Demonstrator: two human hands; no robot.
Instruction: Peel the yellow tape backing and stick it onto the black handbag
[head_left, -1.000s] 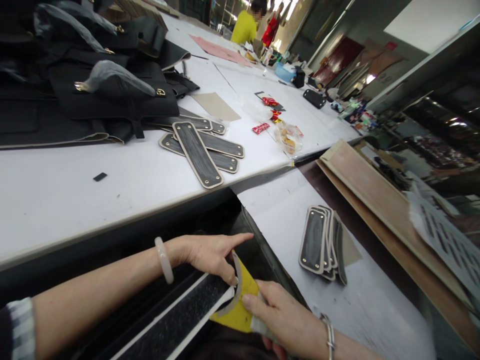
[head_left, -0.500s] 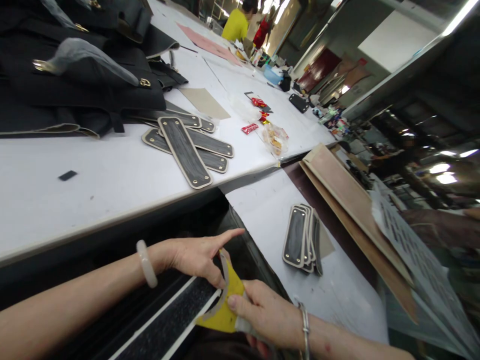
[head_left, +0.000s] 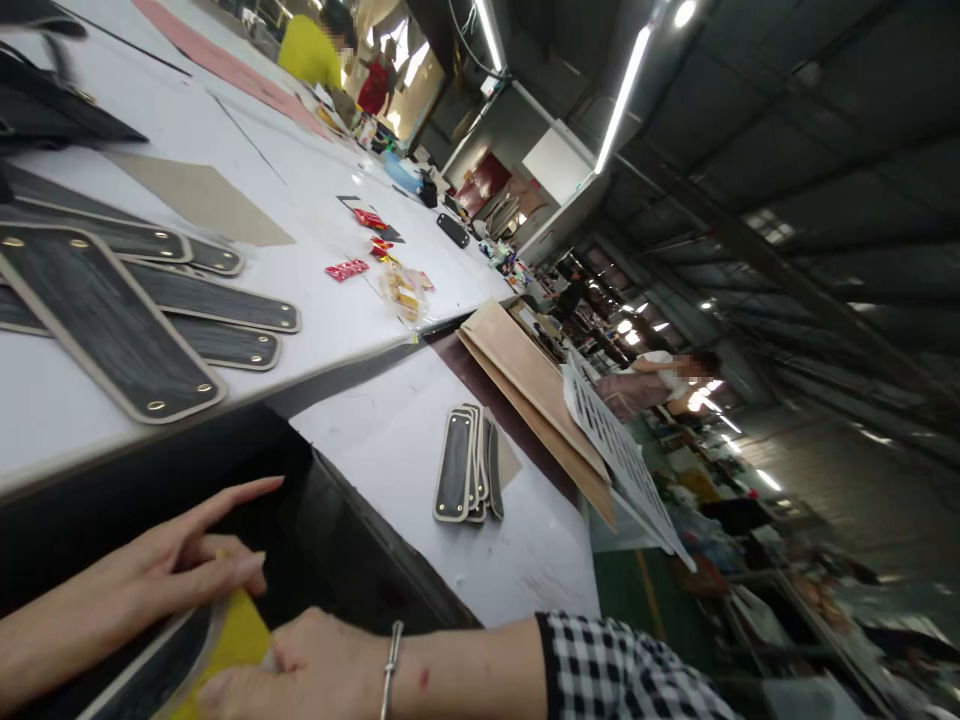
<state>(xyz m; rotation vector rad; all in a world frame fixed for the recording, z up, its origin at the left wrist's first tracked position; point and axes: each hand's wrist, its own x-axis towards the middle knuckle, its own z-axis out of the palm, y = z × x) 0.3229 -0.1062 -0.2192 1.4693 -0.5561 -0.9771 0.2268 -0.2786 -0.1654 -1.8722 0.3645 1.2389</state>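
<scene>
A dark panel with pale edging [head_left: 169, 650] lies low at the left, its rounded end towards me. My left hand [head_left: 161, 570] is at that end, thumb and bent fingers closed about it, index finger stretched out. My right hand [head_left: 307, 665] grips a yellow piece with a curved edge [head_left: 232, 640], which sits against the panel's rounded end. What the yellow piece is made of I cannot make out. Part of the panel is hidden by my hands and the frame edge.
Similar dark panels with brass-coloured studs [head_left: 112, 320] lie fanned on the white table [head_left: 315, 340]. A stack of them [head_left: 457, 465] rests on the lower white surface. Brown boards [head_left: 532, 390] lean at the right. Red wrappers [head_left: 347, 270] lie further back. Other people are in the distance.
The view has swung to the right, so the tables and hands appear further left. My right hand still holds the yellow piece at the panel's end.
</scene>
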